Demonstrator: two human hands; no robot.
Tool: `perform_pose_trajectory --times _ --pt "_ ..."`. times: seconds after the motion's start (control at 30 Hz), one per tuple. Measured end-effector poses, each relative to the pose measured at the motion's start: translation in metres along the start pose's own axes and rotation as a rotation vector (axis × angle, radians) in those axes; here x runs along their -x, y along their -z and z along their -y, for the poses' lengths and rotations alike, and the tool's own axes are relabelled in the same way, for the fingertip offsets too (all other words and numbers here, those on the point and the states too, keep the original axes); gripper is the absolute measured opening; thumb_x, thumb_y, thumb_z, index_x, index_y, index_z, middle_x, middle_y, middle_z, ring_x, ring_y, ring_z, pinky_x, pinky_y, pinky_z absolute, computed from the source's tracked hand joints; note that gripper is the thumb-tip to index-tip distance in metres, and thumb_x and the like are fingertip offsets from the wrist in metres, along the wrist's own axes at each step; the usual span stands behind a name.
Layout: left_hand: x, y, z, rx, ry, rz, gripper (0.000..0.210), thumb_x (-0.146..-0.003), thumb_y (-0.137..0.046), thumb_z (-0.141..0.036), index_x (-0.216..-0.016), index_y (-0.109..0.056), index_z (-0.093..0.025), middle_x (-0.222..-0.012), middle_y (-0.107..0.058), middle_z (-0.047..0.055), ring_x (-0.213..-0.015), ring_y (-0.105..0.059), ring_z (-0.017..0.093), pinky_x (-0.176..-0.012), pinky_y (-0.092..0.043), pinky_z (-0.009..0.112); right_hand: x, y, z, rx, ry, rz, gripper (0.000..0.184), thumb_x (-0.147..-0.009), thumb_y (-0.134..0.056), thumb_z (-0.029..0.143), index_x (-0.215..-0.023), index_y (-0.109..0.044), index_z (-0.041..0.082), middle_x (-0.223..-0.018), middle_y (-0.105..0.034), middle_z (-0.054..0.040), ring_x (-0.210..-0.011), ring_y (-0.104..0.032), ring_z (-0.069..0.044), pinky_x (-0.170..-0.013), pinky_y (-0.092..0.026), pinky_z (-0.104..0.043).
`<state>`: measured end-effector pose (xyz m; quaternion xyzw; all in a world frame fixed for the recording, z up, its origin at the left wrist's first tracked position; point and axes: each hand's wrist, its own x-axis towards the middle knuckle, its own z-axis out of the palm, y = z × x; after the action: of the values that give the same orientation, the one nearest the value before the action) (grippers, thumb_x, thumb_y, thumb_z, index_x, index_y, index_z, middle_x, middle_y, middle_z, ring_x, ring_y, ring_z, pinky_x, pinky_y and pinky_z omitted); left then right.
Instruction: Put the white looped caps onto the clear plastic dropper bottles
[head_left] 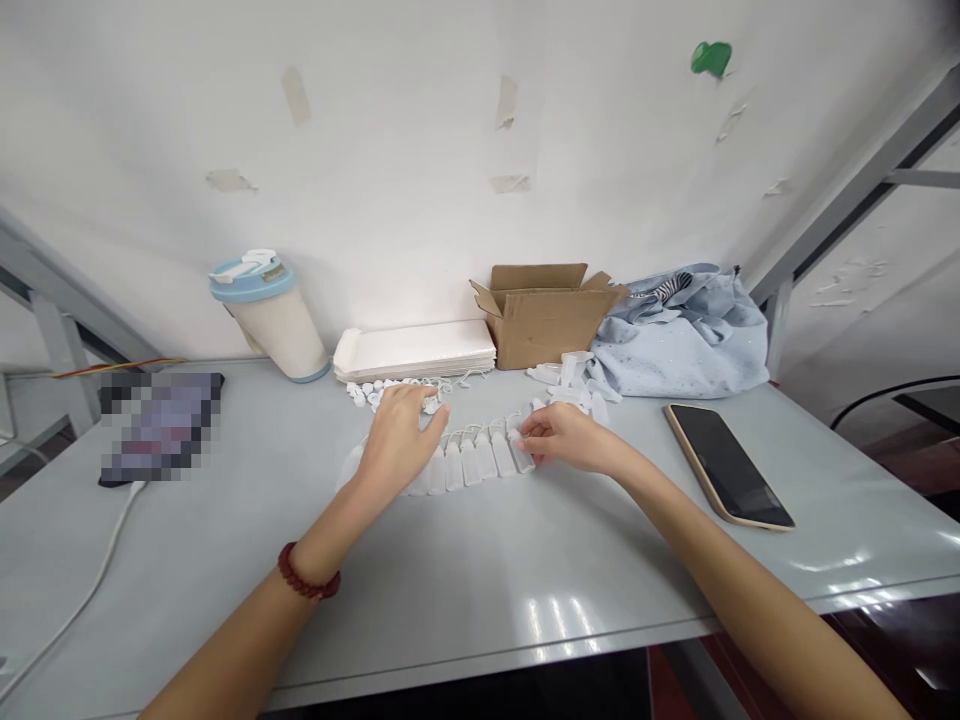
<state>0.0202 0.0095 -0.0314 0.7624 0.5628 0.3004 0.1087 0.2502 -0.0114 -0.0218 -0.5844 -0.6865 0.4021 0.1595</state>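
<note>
A row of small translucent plastic bottles (469,463) with white cords at their tops lies on the grey table (465,580). At the right end of that row, my right hand (566,438) has its fingertips closed on one small bottle (520,455). My left hand (397,430) hovers over the left part of the row, thumb and fingers apart, and covers some bottles. Just beyond its fingers is a heap of small white caps (363,394) and cords (454,382). Loose translucent bottles (576,370) lie in a pile behind my right hand.
Along the wall stand a cream tumbler with a blue lid (281,325), a stack of white flat boxes (416,350), an open cardboard box (551,325) and a light blue cloth bag (686,340). A phone (727,465) lies right; a blurred, cabled device (161,428) lies left.
</note>
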Motion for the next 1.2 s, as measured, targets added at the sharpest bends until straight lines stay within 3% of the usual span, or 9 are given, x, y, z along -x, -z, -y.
perform_pose_trajectory --times 0.43,0.97,1.1,1.2 --pt "-0.007 0.012 0.009 -0.029 0.141 -0.012 0.035 -0.083 -0.047 -0.032 -0.106 -0.064 -0.013 -0.112 -0.066 0.009 -0.109 -0.054 0.028 -0.088 -0.046 0.038 0.000 -0.003 0.003 -0.024 0.003 -0.011 0.009 -0.074 -0.054 0.017 -0.075 -0.063 0.014 -0.059 -0.064 -0.0016 -0.059 -0.062 -0.016 -0.060 -0.048 -0.026" --pt "-0.009 0.007 0.018 -0.067 0.125 0.016 0.035 -0.082 -0.045 -0.031 -0.104 -0.065 -0.013 -0.110 -0.067 0.009 -0.105 -0.055 0.029 -0.088 -0.046 0.041 -0.002 0.001 -0.004 -0.030 -0.008 -0.012 0.010 -0.077 -0.056 0.020 -0.080 -0.062 0.013 -0.069 -0.068 -0.0046 -0.062 -0.065 -0.017 -0.060 -0.049 -0.025" --pt "-0.010 0.006 0.022 -0.069 0.074 0.019 0.034 -0.082 -0.043 -0.027 -0.103 -0.065 -0.013 -0.106 -0.068 0.011 -0.105 -0.054 0.030 -0.088 -0.045 0.044 -0.001 0.003 -0.003 0.037 0.004 -0.092 0.013 -0.080 -0.054 0.020 -0.086 -0.062 0.012 -0.069 -0.067 -0.0049 -0.061 -0.064 -0.016 -0.056 -0.047 -0.024" --pt "-0.011 0.005 0.024 -0.052 -0.005 0.043 0.033 -0.082 -0.042 -0.023 -0.103 -0.066 -0.015 -0.107 -0.067 0.010 -0.110 -0.050 0.030 -0.090 -0.045 0.044 -0.002 0.005 -0.002 0.265 0.013 -0.253 0.014 -0.083 -0.052 0.017 -0.091 -0.063 0.013 -0.077 -0.069 -0.0065 -0.068 -0.064 -0.017 -0.059 -0.046 -0.024"
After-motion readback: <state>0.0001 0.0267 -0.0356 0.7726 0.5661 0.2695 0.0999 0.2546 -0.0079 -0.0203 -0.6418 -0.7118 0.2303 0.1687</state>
